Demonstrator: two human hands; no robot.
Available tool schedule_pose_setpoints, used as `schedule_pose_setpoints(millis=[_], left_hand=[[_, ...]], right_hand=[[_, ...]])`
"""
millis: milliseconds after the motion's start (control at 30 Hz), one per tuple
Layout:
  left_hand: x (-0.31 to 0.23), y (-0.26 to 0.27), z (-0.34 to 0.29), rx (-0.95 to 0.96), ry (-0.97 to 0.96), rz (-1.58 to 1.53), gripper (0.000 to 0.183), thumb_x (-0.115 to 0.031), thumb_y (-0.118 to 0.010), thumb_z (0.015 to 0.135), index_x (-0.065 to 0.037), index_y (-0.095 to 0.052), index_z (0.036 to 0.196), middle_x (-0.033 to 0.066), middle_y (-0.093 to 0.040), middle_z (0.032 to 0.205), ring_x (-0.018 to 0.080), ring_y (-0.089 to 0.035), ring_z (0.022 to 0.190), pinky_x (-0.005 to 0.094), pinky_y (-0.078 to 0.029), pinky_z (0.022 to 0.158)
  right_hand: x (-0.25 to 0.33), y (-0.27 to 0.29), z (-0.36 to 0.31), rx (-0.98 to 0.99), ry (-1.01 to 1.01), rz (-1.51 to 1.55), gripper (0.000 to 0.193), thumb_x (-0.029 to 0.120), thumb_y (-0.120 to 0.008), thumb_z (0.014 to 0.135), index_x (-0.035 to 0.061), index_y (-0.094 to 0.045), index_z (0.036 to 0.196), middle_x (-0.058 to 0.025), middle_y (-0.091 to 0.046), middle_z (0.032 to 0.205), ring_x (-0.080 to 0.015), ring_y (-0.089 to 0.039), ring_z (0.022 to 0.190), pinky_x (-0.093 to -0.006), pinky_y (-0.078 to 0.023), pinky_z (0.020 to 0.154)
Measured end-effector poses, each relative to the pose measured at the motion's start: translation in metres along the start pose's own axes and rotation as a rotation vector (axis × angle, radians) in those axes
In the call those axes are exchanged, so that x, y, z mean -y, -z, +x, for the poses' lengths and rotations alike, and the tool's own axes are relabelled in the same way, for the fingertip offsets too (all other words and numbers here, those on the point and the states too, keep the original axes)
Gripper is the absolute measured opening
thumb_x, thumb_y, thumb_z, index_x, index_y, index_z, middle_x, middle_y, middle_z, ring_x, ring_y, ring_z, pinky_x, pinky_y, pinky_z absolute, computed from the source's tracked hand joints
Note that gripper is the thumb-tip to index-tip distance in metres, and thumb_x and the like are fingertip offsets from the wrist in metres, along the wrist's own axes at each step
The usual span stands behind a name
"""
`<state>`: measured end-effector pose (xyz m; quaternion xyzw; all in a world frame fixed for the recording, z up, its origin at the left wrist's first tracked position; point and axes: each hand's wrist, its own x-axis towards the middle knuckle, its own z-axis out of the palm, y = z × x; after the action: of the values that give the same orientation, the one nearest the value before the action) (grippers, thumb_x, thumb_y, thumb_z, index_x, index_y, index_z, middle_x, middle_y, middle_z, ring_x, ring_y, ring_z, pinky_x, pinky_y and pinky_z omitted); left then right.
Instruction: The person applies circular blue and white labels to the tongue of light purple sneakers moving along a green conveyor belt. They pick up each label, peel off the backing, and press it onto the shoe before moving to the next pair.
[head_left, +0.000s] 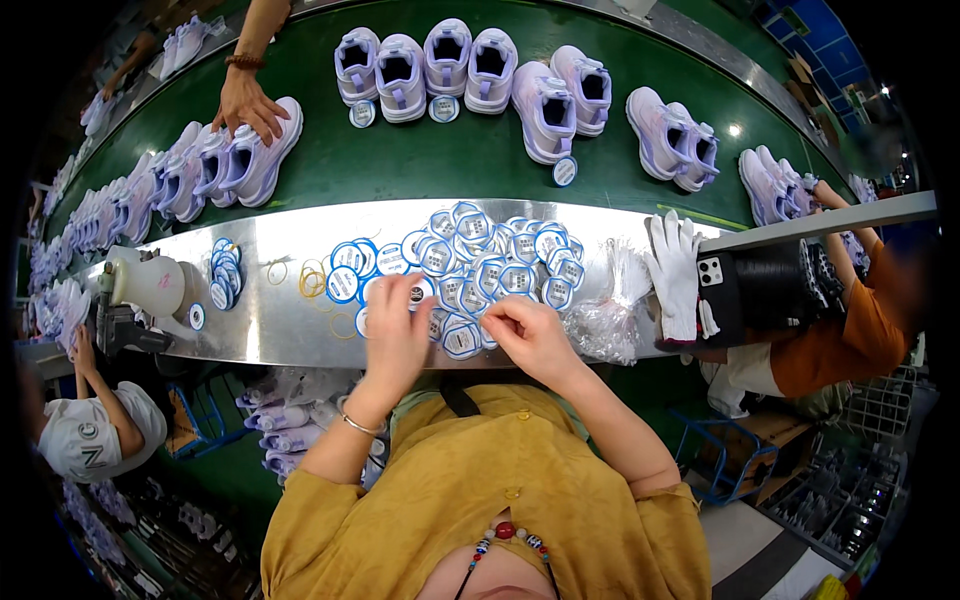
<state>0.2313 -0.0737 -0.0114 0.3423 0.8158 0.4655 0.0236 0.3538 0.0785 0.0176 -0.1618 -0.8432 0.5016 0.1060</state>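
Observation:
A heap of round white tags with blue rims (500,262) lies on the shiny metal ledge (290,325) in front of me. My left hand (397,330) rests on the near edge of the heap, fingers curled over a tag. My right hand (528,335) sits beside it, fingertips pinched on a tag at the heap's front. Beyond the ledge, pairs of pale lilac sneakers (425,65) stand on the green conveyor belt (420,160), some with a round tag lying by them.
Another person's hand (248,105) touches a sneaker row (215,165) at far left. A white glove (674,272), clear plastic bags (605,325), a phone (712,272), yellow rubber bands (312,282) and a white bottle (148,280) lie on the ledge. Co-workers sit left and right.

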Motion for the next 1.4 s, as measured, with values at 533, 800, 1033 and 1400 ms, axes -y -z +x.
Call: schedule_pose_setpoints(millis=[533, 800, 1033, 1400], left_hand=[[0.060, 0.010, 0.022, 0.075, 0.239, -0.205, 0.015, -0.008, -0.072, 0.078, 0.003, -0.064, 0.083, 0.0126, -0.060, 0.078, 0.0171, -0.057, 0.061, 0.0282, -0.046, 0.058], [0.046, 0.018, 0.021, 0.077, 0.253, -0.290, 0.012, -0.009, -0.067, 0.084, 0.003, -0.065, 0.087, 0.0067, -0.059, 0.077, 0.0122, -0.054, 0.064, 0.0249, -0.045, 0.059], [0.015, 0.014, 0.026, 0.092, 0.218, -0.424, 0.011, -0.009, -0.065, 0.087, 0.002, -0.063, 0.088, 0.0042, -0.060, 0.076, 0.0092, -0.052, 0.066, 0.0230, -0.043, 0.059], [-0.012, -0.009, 0.035, 0.100, 0.224, -0.502, 0.008, -0.006, -0.065, 0.086, 0.002, -0.063, 0.084, 0.0028, -0.059, 0.075, 0.0073, -0.050, 0.063, 0.0208, -0.040, 0.056]], right_hand=[[0.004, -0.009, 0.009, 0.030, -0.116, 0.032, 0.013, 0.016, -0.064, 0.084, 0.0037, -0.065, 0.085, -0.0101, -0.060, 0.065, -0.0211, -0.057, 0.055, -0.0322, -0.042, 0.052], [0.016, -0.027, 0.024, -0.101, 0.018, -0.126, 0.011, 0.017, -0.061, 0.084, 0.0071, -0.063, 0.081, -0.0108, -0.063, 0.069, -0.0298, -0.061, 0.060, -0.0383, -0.045, 0.052], [0.025, -0.034, 0.039, -0.195, 0.156, -0.182, 0.014, 0.015, -0.059, 0.083, 0.0052, -0.058, 0.073, -0.0113, -0.061, 0.065, -0.0312, -0.060, 0.058, -0.0402, -0.045, 0.050], [0.023, -0.004, 0.038, -0.241, 0.135, -0.230, 0.012, 0.014, -0.058, 0.079, 0.0046, -0.057, 0.072, -0.0127, -0.061, 0.064, -0.0321, -0.060, 0.057, -0.0425, -0.045, 0.051]])
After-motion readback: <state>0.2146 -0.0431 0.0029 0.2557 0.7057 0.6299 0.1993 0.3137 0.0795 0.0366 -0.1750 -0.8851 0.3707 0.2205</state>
